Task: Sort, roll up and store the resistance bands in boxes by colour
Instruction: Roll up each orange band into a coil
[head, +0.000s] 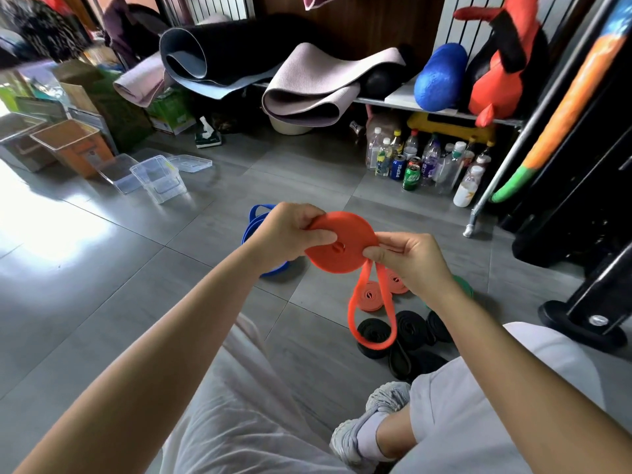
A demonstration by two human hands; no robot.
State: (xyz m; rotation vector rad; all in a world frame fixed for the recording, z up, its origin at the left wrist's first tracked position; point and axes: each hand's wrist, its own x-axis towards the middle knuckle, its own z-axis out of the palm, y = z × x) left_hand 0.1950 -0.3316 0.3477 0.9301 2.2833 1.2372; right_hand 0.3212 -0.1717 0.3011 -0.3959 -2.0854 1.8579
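The flat orange coil of rolled rubber resistance band [340,241] was held above the grey tiled floor [136,268], its disc face turned up toward the camera, its unrolled loop hanging straight down from the lower right rim. The left hand [290,234] pinched the coil's upper left edge; the right hand [408,258] clamped the rim where the tail left it. Below the coil lay 2 rolled orange bands [371,297] and about 4 rolled black bands [407,333]. Left of it lay loose blue bands [254,224], farther left 2 clear plastic boxes [159,177].
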